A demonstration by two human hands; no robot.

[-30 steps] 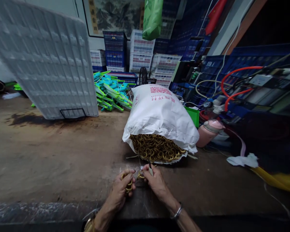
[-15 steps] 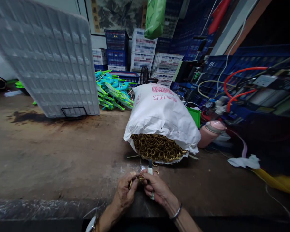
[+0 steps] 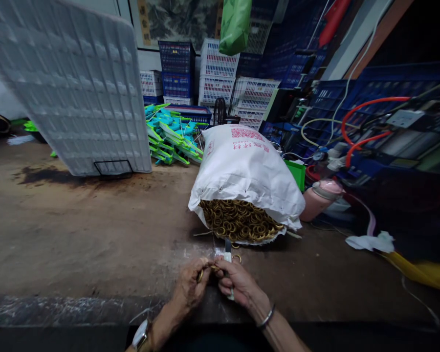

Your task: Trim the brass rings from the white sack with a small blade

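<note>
My left hand (image 3: 190, 283) is closed, with a brass ring (image 3: 200, 275) showing between its thumb and fingers. Against it, my right hand (image 3: 242, 282) pinches another brass-coloured ring (image 3: 214, 267), partly covered by the fingertips. A white-handled tool with a dark flat tip (image 3: 228, 248) points away from me at the right hand; whether it lies under that hand or is gripped in the palm, I cannot tell. Just beyond, a loose ring (image 3: 236, 258) rests on the table. Past both hands lies a white woven sack (image 3: 247, 171), its mouth facing me and full of brass rings (image 3: 242, 222).
The brown worktable (image 3: 95, 234) spreads out to the left. A translucent ribbed plastic panel (image 3: 84, 93) stands upright there, near a heap of green and blue plastic pieces (image 3: 172, 134). To the right are a pink bottle (image 3: 319, 199) and orange hoses (image 3: 352, 122). Stacked crates (image 3: 216, 73) fill the back.
The view has shifted slightly, showing more of the wristwatch on my left arm. Both hands stay together at the same place, with small finger movements around the rings.
</note>
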